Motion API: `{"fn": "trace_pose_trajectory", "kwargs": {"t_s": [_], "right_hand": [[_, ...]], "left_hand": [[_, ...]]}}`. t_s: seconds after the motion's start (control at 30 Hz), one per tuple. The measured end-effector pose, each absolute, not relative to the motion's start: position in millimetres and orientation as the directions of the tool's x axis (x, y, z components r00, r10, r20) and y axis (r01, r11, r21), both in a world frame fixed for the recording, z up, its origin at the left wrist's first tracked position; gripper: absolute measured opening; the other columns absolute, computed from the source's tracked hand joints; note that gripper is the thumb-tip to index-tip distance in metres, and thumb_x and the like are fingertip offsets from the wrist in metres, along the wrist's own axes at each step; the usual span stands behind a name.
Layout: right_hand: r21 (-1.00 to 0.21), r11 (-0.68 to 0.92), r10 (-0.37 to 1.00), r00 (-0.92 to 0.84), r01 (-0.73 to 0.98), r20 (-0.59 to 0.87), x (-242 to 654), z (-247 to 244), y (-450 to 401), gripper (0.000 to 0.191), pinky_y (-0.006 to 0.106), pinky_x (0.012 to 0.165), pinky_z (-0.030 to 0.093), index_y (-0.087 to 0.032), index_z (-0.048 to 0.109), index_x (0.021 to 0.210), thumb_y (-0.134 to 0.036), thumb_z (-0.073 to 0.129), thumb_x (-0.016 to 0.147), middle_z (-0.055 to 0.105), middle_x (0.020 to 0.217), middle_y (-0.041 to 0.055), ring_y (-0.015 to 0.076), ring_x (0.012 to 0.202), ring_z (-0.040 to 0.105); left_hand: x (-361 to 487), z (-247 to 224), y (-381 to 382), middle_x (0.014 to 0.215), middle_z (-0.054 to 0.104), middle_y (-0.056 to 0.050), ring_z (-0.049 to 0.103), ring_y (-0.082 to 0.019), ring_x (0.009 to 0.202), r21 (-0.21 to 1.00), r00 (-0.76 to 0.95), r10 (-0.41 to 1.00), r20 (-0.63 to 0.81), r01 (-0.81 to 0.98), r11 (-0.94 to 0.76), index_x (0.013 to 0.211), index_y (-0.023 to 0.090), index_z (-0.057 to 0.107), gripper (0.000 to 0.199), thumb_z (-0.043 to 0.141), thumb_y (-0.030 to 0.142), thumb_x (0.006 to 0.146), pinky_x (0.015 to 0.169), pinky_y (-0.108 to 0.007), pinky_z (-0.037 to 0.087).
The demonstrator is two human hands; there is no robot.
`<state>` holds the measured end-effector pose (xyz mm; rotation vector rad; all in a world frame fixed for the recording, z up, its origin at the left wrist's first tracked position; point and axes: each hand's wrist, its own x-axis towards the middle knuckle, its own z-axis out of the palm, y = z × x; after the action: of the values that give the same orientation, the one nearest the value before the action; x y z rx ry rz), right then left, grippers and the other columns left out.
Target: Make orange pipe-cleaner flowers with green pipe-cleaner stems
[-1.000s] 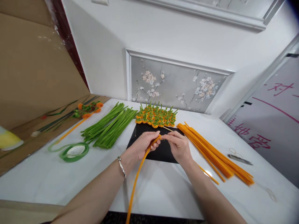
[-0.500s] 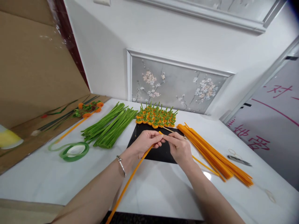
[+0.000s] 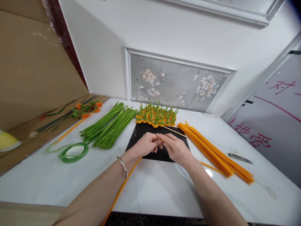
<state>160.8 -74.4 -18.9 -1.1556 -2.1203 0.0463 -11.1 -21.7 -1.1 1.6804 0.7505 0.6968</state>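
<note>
My left hand (image 3: 148, 144) and my right hand (image 3: 174, 145) meet fingertip to fingertip over a black mat (image 3: 138, 135). An orange pipe cleaner (image 3: 128, 179) runs from my closed left hand down past the wrist to the table's front edge. The fingers of my right hand are pinched against the left fingertips, at the end of that pipe cleaner; the end itself is covered by the fingers. Just behind the hands lies a thin wooden stick (image 3: 175, 131). Small orange flowers with green stems (image 3: 156, 116) stand packed in rows at the mat's far edge.
Green pipe cleaners (image 3: 109, 125) lie bundled on the left, beside a roll of green tape (image 3: 72, 153). Orange pipe cleaners (image 3: 211, 150) lie on the right, near scissors (image 3: 240, 158). Cardboard (image 3: 42, 125) with a finished orange flower sprig (image 3: 88, 109) is at far left.
My hands have drawn closer together, and the right fingers now cover the orange tip that showed between them. The view has shifted slightly.
</note>
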Motion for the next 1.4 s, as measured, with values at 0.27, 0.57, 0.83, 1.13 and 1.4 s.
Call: {"fn": "trace_pose_trajectory", "kwargs": {"t_s": [0.27,0.57,0.83,1.13,1.4], "right_hand": [[-0.201,0.519,0.755,-0.335,0.831,0.564,162,-19,-74,0.034,0.027,0.079,0.054,-0.022,0.055,0.126,-0.019,0.043,0.094,0.064,0.110,0.0090,0.0189,0.094,0.065],[-0.077,0.476,0.685,-0.314,0.876,0.658,164,-21,-71,0.024,0.022,0.070,0.048,-0.020,0.067,0.102,-0.017,0.044,0.095,0.069,0.097,0.0064,0.0151,0.083,0.065],[0.097,0.406,0.674,-0.369,0.909,0.639,163,-12,-76,0.023,0.027,0.060,0.037,-0.021,0.067,0.079,-0.011,0.049,0.089,0.068,0.076,0.0029,0.0162,0.071,0.057],[0.005,0.433,0.702,-0.340,0.902,0.625,168,-15,-74,0.022,0.025,0.071,0.044,-0.021,0.061,0.112,-0.024,0.051,0.093,0.068,0.104,0.0060,0.0165,0.087,0.064],[0.094,0.398,0.703,-0.370,0.912,0.607,163,-23,-71,0.020,0.027,0.067,0.041,-0.021,0.065,0.091,-0.014,0.046,0.093,0.069,0.089,0.0042,0.0165,0.078,0.063]], "left_hand": [[-12,-1,-21,0.057,0.061,-0.002,0.045,-0.007,0.041,0.964,0.617,0.786,0.045,0.179,-0.195,0.064,0.012,0.068,0.035,0.062,0.043,0.079,0.040,-0.018,0.032],[-12,2,-21,0.069,0.069,-0.006,0.051,-0.007,0.046,0.979,0.599,0.801,0.017,0.151,-0.134,0.077,0.012,0.071,0.022,0.060,0.031,0.080,0.043,-0.017,0.036],[-10,-7,-21,0.071,0.071,-0.003,0.064,-0.015,0.062,0.836,0.576,0.783,0.235,0.292,-0.466,0.080,0.017,0.073,0.020,0.053,0.013,0.078,0.060,-0.023,0.047],[-15,-5,-20,0.069,0.069,0.000,0.065,-0.013,0.062,0.736,0.573,0.781,0.250,0.412,-0.538,0.079,0.017,0.068,0.019,0.049,0.015,0.083,0.061,-0.021,0.045],[-14,-3,-20,0.074,0.070,0.000,0.061,-0.014,0.066,0.587,0.592,0.739,0.323,0.487,-0.647,0.080,0.017,0.072,0.014,0.059,0.017,0.082,0.060,-0.022,0.039]]}}
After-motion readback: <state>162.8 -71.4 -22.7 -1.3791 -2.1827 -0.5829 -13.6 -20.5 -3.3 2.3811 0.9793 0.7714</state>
